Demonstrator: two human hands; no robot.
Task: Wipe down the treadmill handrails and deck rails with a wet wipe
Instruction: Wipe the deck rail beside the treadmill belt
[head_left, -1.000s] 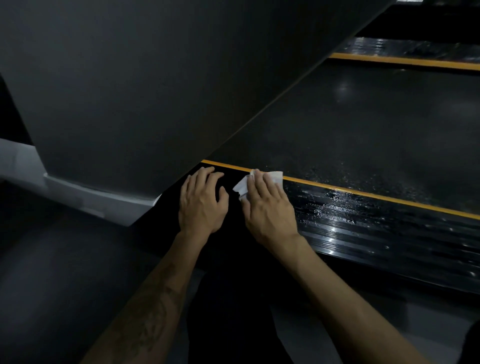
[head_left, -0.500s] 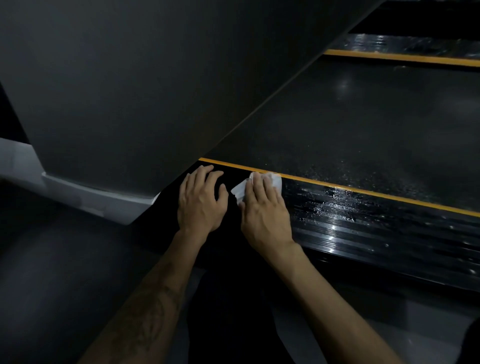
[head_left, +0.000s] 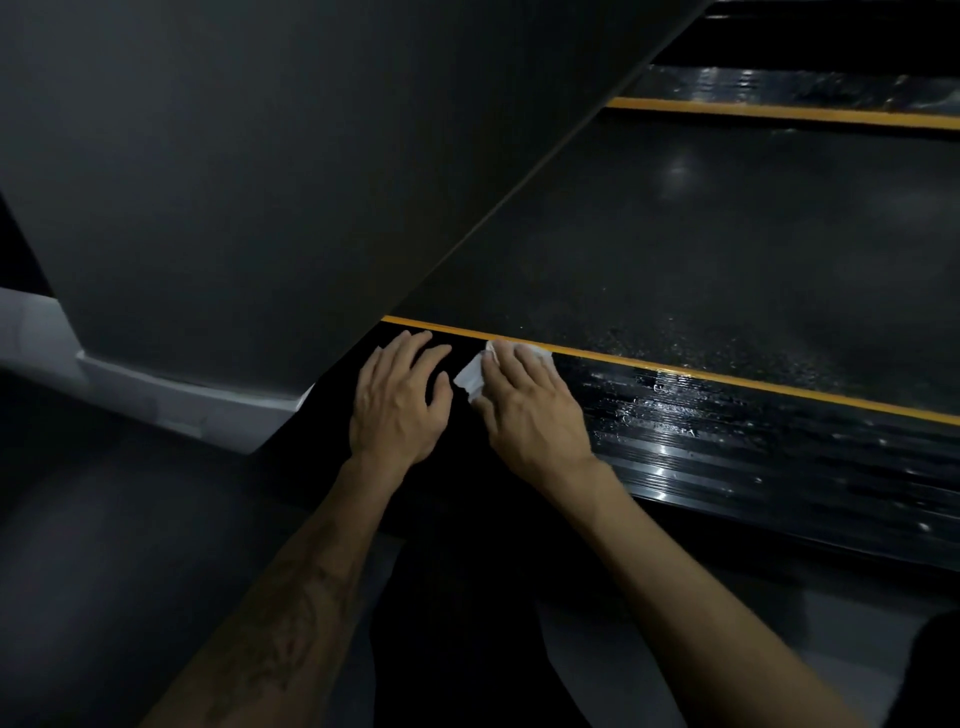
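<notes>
Dark slanted panel overhangs the deck rail at its left end; rightward along the rail, open surface.

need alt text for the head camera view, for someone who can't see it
A person's right hand presses a white wet wipe flat onto the near black deck rail of a treadmill, beside its orange stripe. The left hand rests flat on the rail next to it; the rail to the right glistens wet.
</notes>
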